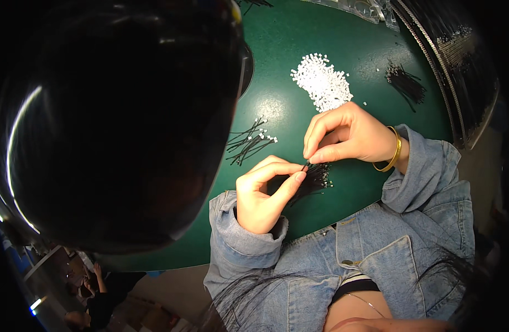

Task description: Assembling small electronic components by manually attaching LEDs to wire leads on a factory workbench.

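Over the green table [276, 55], my left hand [265, 191] pinches a short black wire [306, 165] between thumb and forefinger. The thumb and forefinger of my right hand [356, 138] close together at the wire's end. What lies between those right fingertips is too small to make out. Just below my hands is a bunch of loose black wires [315, 185] with small metal tips, partly hidden by my left hand. Beyond my right hand a heap of tiny white connector housings [323, 83] is spread. To the left lie several black wires with white connectors [251, 143] on their ends.
Another bundle of black wires [406, 86] rests at the right. Long rows of wires on strips [456, 61] stand along the table's right edge. A large, shiny black rounded object [116, 133] blocks the left side. Another person's arm [101, 279] shows at lower left.
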A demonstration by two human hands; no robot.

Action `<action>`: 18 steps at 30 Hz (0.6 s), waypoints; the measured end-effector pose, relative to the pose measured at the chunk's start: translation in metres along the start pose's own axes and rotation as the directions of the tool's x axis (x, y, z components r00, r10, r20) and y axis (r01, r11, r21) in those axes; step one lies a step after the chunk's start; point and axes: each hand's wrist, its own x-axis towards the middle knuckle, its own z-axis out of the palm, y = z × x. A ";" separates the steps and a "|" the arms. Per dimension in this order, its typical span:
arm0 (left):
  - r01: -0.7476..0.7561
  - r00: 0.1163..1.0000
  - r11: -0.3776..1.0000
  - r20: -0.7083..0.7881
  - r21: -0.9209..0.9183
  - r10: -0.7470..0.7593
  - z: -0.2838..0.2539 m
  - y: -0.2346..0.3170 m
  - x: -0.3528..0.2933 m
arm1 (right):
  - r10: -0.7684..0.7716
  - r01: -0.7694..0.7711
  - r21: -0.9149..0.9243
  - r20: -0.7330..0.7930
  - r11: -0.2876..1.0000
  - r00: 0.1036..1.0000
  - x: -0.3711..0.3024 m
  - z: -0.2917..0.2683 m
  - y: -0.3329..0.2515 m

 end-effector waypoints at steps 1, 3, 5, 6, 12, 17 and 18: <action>0.034 0.999 0.999 -0.022 -0.041 -0.035 0.001 0.002 0.000 | 0.013 -0.013 0.032 0.012 0.999 1.000 0.000 0.001 0.002; 0.097 0.993 0.987 -0.059 -0.126 -0.105 0.002 0.004 0.000 | 0.037 -0.040 0.096 0.035 0.995 0.999 0.000 0.002 0.004; 0.081 0.994 0.988 -0.056 -0.133 -0.089 0.003 0.003 -0.001 | 0.059 -0.064 0.134 0.037 0.989 0.998 0.000 0.004 0.004; 0.064 0.996 0.988 -0.053 -0.141 -0.072 0.003 0.004 -0.001 | 0.081 -0.086 0.172 0.040 0.981 0.996 0.000 0.005 0.003; 0.020 0.994 0.988 -0.102 -0.156 -0.037 0.003 0.003 0.000 | 0.152 -0.164 0.253 0.065 0.953 0.986 0.001 0.007 0.004; 0.006 0.993 0.988 -0.117 -0.151 -0.024 0.004 0.004 0.000 | 0.126 -0.132 0.205 0.040 0.970 0.991 0.000 0.010 0.003; 0.002 0.992 0.988 -0.127 -0.157 -0.022 0.004 0.004 0.000 | 0.109 -0.111 0.174 0.020 0.978 0.994 -0.001 0.011 0.002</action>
